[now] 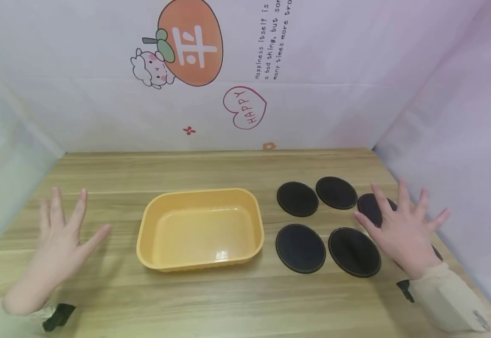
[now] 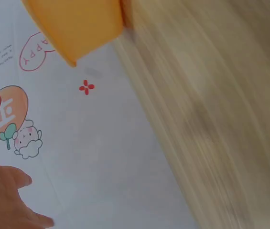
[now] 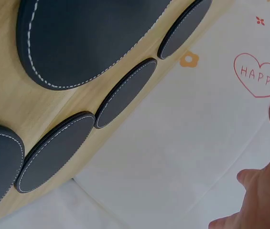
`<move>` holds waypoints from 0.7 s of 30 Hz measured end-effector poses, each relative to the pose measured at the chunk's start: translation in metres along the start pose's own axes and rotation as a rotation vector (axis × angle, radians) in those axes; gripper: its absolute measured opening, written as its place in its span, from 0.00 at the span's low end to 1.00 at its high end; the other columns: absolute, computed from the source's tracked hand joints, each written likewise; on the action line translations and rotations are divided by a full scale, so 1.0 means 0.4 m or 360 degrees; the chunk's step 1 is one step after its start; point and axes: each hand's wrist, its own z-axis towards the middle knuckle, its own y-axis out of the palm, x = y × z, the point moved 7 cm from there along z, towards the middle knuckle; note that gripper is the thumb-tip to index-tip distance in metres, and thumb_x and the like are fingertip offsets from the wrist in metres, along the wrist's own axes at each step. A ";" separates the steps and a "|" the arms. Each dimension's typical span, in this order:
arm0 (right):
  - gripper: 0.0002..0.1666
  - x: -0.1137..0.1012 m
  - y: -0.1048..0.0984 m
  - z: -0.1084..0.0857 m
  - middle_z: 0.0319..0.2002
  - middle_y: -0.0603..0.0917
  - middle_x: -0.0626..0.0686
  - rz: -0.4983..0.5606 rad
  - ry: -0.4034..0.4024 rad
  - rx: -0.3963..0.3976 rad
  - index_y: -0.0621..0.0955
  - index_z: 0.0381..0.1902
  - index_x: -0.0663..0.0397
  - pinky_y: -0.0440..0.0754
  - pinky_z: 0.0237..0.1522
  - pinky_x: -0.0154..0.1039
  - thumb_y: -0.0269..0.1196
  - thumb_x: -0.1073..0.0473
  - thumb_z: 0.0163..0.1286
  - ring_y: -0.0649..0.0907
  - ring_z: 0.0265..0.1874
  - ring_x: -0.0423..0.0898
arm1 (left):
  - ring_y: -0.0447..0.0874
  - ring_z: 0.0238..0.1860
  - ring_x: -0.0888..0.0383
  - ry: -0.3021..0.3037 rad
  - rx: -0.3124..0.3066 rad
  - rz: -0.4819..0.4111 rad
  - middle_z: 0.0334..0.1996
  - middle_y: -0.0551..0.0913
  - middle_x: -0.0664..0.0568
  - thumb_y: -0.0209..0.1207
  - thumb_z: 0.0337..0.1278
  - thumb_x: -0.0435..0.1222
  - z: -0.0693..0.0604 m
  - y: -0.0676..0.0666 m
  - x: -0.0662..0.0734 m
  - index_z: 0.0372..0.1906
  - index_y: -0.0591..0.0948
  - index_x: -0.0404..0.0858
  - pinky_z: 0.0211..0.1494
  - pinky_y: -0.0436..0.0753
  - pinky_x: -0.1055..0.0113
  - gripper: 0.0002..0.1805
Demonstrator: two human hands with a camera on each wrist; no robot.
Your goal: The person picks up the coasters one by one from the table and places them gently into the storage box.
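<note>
One whole basin (image 1: 201, 234), head-view only

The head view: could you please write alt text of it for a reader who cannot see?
A person's left hand and right hand, fingers spread and holding nothing, are held out over a wooden table. An empty yellow tray sits between them; to its right lie flat, round black discs, some partly hidden by the right hand.
</note>
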 end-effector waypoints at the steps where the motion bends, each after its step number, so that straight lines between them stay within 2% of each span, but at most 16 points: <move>1: 0.50 0.003 0.001 -0.003 0.72 0.36 0.71 0.0000 -0.0007 -0.0002 0.46 0.76 0.38 0.21 0.49 0.82 0.47 0.26 0.64 0.31 0.65 0.78 | 0.13 0.66 0.27 -0.0004 -0.0016 -0.0050 0.69 0.17 0.34 0.50 0.66 0.51 0.003 0.001 0.002 0.74 0.34 0.40 0.55 0.27 0.24 0.47; 3: 0.51 0.012 0.003 -0.007 0.72 0.38 0.73 0.0016 -0.0024 0.0006 0.48 0.75 0.40 0.26 0.50 0.83 0.50 0.27 0.63 0.35 0.65 0.80 | 0.23 0.66 0.21 -0.0021 -0.0073 -0.0174 0.70 0.22 0.28 0.54 0.65 0.47 0.010 0.003 0.005 0.74 0.33 0.38 0.54 0.40 0.20 0.49; 5: 0.53 0.023 0.005 -0.008 0.71 0.40 0.74 0.0046 -0.0038 -0.0002 0.49 0.75 0.43 0.33 0.52 0.82 0.53 0.28 0.61 0.41 0.65 0.81 | 0.36 0.65 0.19 -0.0038 -0.0147 -0.0322 0.71 0.30 0.26 0.56 0.64 0.44 0.020 0.006 0.008 0.74 0.33 0.36 0.54 0.51 0.22 0.50; 7: 0.54 0.034 0.004 -0.002 0.70 0.43 0.75 0.0080 -0.0058 -0.0026 0.51 0.75 0.45 0.41 0.52 0.81 0.57 0.29 0.59 0.47 0.63 0.81 | 0.45 0.64 0.21 -0.0072 -0.0250 -0.0435 0.71 0.38 0.24 0.56 0.64 0.42 0.028 0.011 0.008 0.74 0.34 0.35 0.53 0.60 0.26 0.50; 11: 0.55 0.063 -0.011 0.021 0.66 0.52 0.78 0.0247 -0.0132 -0.0101 0.54 0.73 0.54 0.55 0.50 0.77 0.64 0.37 0.57 0.56 0.57 0.82 | 0.55 0.65 0.28 -0.0141 -0.0457 -0.0615 0.70 0.49 0.27 0.54 0.67 0.42 0.039 0.029 0.011 0.75 0.36 0.35 0.57 0.72 0.39 0.46; 14: 0.54 0.093 -0.013 0.037 0.64 0.55 0.80 0.0452 -0.0179 -0.0278 0.52 0.73 0.62 0.60 0.49 0.75 0.65 0.44 0.60 0.60 0.55 0.82 | 0.61 0.64 0.35 -0.0152 -0.0577 -0.0803 0.68 0.54 0.27 0.52 0.68 0.41 0.046 0.052 0.019 0.74 0.39 0.34 0.55 0.80 0.55 0.43; 16: 0.54 0.121 -0.002 0.038 0.65 0.54 0.81 0.0594 -0.0149 -0.0449 0.48 0.73 0.65 0.62 0.50 0.74 0.63 0.48 0.63 0.60 0.55 0.82 | 0.63 0.64 0.37 -0.0147 -0.0647 -0.0935 0.68 0.54 0.27 0.52 0.68 0.39 0.050 0.073 0.029 0.74 0.39 0.34 0.50 0.82 0.64 0.42; 18: 0.54 0.155 0.014 0.031 0.64 0.53 0.82 0.0670 -0.0097 -0.0617 0.43 0.73 0.68 0.65 0.49 0.73 0.61 0.49 0.66 0.60 0.55 0.82 | 0.63 0.64 0.35 -0.0155 -0.0721 -0.1060 0.68 0.52 0.25 0.54 0.67 0.37 0.051 0.097 0.041 0.74 0.38 0.34 0.49 0.83 0.65 0.44; 21: 0.53 0.200 0.039 0.024 0.60 0.54 0.87 0.0702 -0.0049 -0.0787 0.41 0.72 0.71 0.75 0.44 0.66 0.59 0.50 0.67 0.65 0.53 0.81 | 0.59 0.65 0.29 -0.0165 -0.0829 -0.1188 0.68 0.49 0.23 0.57 0.63 0.36 0.049 0.124 0.058 0.75 0.35 0.37 0.50 0.84 0.61 0.49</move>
